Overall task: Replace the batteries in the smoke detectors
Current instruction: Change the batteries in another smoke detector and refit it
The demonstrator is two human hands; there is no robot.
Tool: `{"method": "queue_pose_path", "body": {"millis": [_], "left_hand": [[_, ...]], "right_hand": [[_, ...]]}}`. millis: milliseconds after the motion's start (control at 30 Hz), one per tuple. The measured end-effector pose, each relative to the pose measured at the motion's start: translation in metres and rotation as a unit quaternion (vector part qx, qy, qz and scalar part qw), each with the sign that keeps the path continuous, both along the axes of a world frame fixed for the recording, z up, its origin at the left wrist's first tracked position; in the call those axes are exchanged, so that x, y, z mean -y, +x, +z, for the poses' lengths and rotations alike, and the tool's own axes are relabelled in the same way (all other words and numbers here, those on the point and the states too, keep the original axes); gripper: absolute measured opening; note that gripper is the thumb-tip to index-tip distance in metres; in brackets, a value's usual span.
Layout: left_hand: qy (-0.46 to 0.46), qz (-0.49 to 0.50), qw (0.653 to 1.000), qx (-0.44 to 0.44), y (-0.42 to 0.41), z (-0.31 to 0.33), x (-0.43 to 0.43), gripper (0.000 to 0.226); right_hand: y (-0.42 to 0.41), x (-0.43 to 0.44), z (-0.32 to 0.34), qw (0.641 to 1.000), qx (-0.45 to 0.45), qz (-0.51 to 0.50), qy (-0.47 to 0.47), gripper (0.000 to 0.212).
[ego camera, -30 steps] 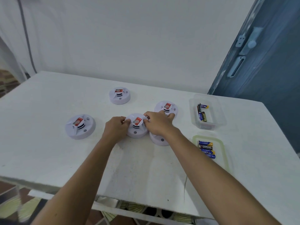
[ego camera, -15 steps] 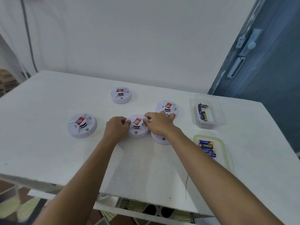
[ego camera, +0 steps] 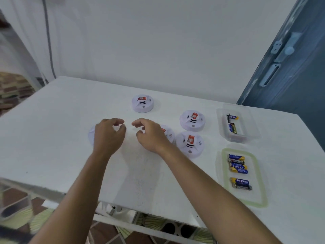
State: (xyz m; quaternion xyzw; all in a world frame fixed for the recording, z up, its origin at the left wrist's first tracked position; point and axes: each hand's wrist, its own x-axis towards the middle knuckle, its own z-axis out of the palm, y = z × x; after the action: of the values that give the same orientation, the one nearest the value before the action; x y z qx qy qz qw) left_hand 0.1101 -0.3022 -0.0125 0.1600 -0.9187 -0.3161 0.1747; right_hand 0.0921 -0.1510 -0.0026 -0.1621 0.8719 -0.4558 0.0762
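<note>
Lid batteries (ego camera: 237, 164) lie crosswise — tub batteries (ego camera: 232, 124) seemingly point away.

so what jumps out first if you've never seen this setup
Two bare hands, the left hand and right hand, hover mid-table with loosely curled fingers, holding nothing. Around them sit white smoke detectors with red labels, and at the right loose batteries lie in a green-rimmed tray.
</note>
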Motion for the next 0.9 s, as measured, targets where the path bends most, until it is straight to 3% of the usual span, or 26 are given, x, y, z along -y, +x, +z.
{"method": "queue_pose_path", "body": {"millis": [100, 267, 400, 500, 667, 800, 900], "left_hand": [[-0.001, 0.079, 0.997, 0.008, 0.003, -0.011, 0.026, 0.036], [0.045, 0.181, 0.974, 0.126, 0.008, -0.021, 0.050, 0.063], [0.039, 0.170, 0.964, 0.202, 0.009, -0.030, 0.061, 0.069], [0.044, 0.160, 0.969, 0.181, 0.009, -0.030, 0.063, 0.069], [0.085, 0.119, 0.982, 0.121, 0.013, -0.021, 0.056, 0.063], [0.252, 0.042, 0.966, 0.030, 0.018, -0.003, 0.045, 0.060], [0.262, -0.006, 0.965, -0.025, 0.021, 0.012, 0.035, 0.055]], "right_hand": [[0.005, 0.023, 0.000, 0.997, 0.064, 0.023, -0.043, 0.043], [0.010, 0.055, -0.008, 0.987, 0.148, 0.047, -0.037, 0.058], [0.009, 0.073, -0.017, 0.979, 0.202, 0.026, -0.025, 0.037], [0.006, 0.083, -0.023, 0.975, 0.217, 0.021, -0.028, 0.029], [0.008, 0.077, -0.012, 0.961, 0.244, -0.005, -0.128, 0.015], [0.008, 0.066, 0.003, 0.941, 0.239, -0.011, -0.239, 0.042], [0.004, 0.048, 0.006, 0.912, 0.215, -0.033, -0.349, 0.048]]}}
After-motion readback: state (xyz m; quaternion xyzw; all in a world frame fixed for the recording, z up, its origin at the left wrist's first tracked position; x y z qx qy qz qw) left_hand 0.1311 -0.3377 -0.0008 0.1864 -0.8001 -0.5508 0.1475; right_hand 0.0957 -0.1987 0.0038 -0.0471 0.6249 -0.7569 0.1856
